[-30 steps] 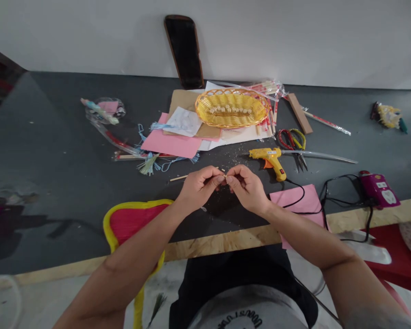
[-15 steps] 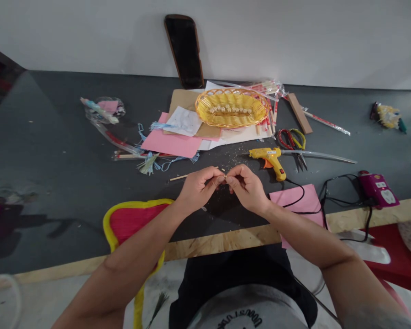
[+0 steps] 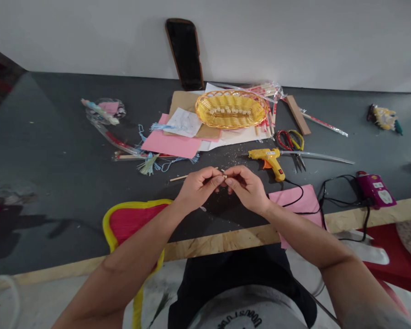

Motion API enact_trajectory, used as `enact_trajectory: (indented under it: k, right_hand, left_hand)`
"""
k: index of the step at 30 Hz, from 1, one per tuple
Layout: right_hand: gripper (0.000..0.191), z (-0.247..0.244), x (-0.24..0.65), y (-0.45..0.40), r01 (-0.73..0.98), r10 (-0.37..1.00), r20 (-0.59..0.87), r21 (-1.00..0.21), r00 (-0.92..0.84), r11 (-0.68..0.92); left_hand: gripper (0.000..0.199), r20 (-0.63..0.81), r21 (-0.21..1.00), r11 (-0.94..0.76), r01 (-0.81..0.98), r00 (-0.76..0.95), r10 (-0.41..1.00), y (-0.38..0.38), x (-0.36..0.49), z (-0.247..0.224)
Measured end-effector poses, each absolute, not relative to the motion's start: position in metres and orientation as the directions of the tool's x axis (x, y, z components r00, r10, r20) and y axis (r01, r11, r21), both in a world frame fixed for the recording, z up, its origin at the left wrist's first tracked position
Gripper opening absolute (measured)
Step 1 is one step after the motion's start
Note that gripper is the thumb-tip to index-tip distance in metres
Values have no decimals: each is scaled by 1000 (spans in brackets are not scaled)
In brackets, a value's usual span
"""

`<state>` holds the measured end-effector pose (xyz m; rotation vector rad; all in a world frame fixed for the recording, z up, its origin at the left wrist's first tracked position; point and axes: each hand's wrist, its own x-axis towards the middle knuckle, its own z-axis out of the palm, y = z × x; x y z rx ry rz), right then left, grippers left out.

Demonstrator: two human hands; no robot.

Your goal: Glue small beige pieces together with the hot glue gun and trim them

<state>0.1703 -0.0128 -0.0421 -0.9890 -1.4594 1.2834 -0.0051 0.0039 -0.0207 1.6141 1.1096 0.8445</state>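
Above the dark table, my left hand (image 3: 201,186) and my right hand (image 3: 247,186) meet with fingertips together. Both are closed in a pinch on a small pale wooden piece (image 3: 225,176); most of it is hidden by the fingers. A thin wooden stick (image 3: 178,178) lies on the table and runs behind my left hand. To the right of my right hand rests a yellow glue gun (image 3: 267,157) with its glue stick (image 3: 318,156) sticking out behind. Pale crumbs lie scattered just beyond my fingers.
A yellow woven basket (image 3: 232,122) holding a row of small pale pieces sits on papers. Scissors (image 3: 296,151), a wooden block (image 3: 297,115), blue tassels (image 3: 149,163) and a leaning phone (image 3: 185,55) are around. A black cord joins a purple power box (image 3: 376,189). Left is a red-and-yellow fabric piece (image 3: 133,219).
My fingertips have shifted slightly, and the small wooden piece between them shows a little more. The view has moved a touch; everything on the table lies as before.
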Motion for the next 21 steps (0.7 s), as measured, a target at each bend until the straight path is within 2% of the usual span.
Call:
enact_trajectory:
  k: [7,13,21]
  right_hand:
    - [12,-45,173,-14,6,942,228,-971,-247,237]
    - [10,-45,176,-14,106,920,290,-939,-263,327]
    - [7,-43,175,-13,107,883,394,-896,-254,430]
  left_hand:
    - [31,-67,983,-2,182,372,926,5,-6,-20]
    - [29,-109,989,61,137,382,918,6,-9,-20]
    - [28,-167,984,130,125,364,916,7,-8,-19]
